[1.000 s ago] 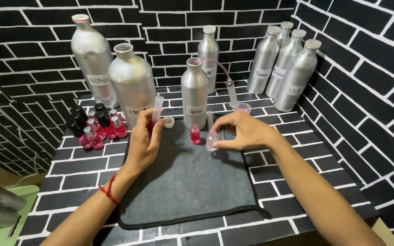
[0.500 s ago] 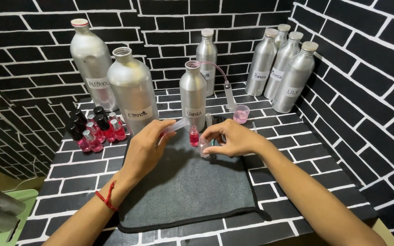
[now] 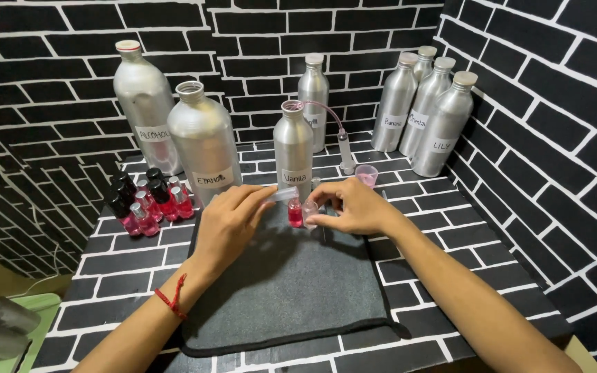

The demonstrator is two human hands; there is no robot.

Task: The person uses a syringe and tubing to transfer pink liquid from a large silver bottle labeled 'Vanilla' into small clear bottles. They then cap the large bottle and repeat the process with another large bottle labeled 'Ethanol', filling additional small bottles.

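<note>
My left hand [image 3: 228, 222] holds a clear plastic syringe [image 3: 281, 195] with pink liquid, laid nearly level, its tip pointing right. My right hand [image 3: 354, 205] pinches a small clear glass bottle [image 3: 309, 210] just above the dark grey mat [image 3: 285, 283]. The syringe tip sits right at the mouth of that bottle. A small bottle of pink liquid [image 3: 295, 213] stands on the mat between my hands, partly hidden by the syringe.
Tall aluminium bottles stand at the back: two large [image 3: 202, 141] on the left, one [image 3: 293, 148] in the middle with a tube, several [image 3: 443, 124] at the right. A cluster of small pink bottles [image 3: 146, 200] sits left; a pink cup [image 3: 366, 174] behind my right hand.
My left hand tipped the syringe from upright to nearly level and moved it right. My right hand brought the small clear bottle left to meet its tip.
</note>
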